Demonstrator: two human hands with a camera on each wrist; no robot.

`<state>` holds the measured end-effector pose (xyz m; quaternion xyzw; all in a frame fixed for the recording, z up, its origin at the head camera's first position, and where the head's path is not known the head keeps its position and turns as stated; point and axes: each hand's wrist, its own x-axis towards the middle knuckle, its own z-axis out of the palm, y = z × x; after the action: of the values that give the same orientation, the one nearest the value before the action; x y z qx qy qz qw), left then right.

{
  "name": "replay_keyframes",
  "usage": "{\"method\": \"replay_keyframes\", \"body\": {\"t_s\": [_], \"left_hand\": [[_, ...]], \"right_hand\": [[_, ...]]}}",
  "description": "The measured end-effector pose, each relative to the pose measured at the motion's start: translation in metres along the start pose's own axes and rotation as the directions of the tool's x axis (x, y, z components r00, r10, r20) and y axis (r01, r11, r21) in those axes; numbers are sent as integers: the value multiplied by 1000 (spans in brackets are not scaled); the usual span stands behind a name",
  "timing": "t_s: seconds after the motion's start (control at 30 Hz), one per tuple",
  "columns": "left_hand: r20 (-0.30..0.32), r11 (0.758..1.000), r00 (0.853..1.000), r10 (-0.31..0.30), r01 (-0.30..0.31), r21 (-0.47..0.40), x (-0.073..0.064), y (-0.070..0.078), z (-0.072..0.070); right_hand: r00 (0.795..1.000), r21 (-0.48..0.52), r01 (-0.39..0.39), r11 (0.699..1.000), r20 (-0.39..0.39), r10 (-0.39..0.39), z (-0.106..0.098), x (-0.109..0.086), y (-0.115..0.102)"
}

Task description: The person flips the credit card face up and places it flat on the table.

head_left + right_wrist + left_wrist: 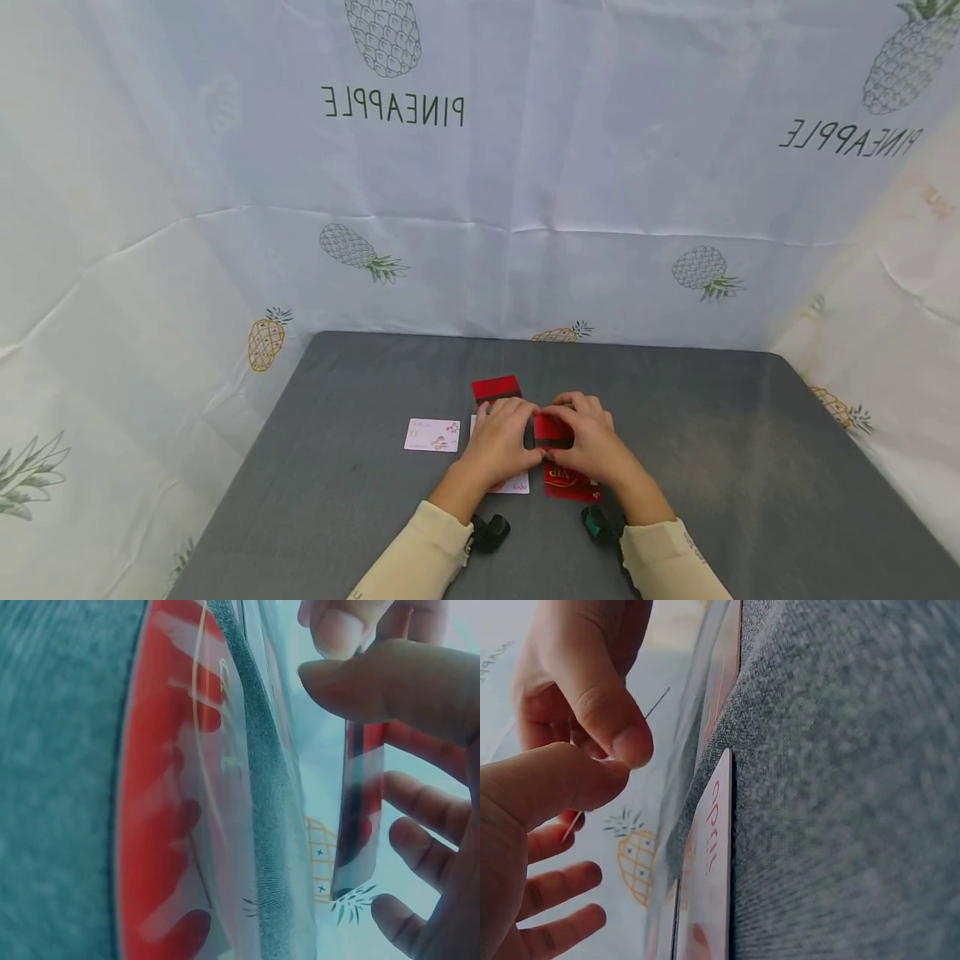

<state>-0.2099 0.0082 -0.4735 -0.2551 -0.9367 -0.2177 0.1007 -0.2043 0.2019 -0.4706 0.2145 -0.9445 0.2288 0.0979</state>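
My left hand (497, 443) and right hand (594, 442) meet fingertip to fingertip over the table. Between them both pinch a red card (552, 427) with a dark stripe, raised off the surface. The right wrist view shows this card (363, 791) tilted beneath the right thumb; to the left wrist camera it is a thin edge. Under the right hand lies a red VIP card (568, 483). A pale pink card (517, 484) is partly covered by the left hand. Beyond that hand is another red card (496, 387), its near part hidden.
To the left of the hands a pale pink card (432, 435) lies flat on the dark grey table (337, 517). A pineapple-print curtain (600, 183) rises behind the table and at both sides. Black wrist cameras sit under each wrist.
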Motion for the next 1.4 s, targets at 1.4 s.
{"method": "replay_keyframes", "body": {"t_s": [1.4], "left_hand": [[16, 994, 997, -71, 72, -82, 1, -7, -8]], "right_hand": [[993, 372, -114, 921, 38, 108, -9, 0, 10]]}}
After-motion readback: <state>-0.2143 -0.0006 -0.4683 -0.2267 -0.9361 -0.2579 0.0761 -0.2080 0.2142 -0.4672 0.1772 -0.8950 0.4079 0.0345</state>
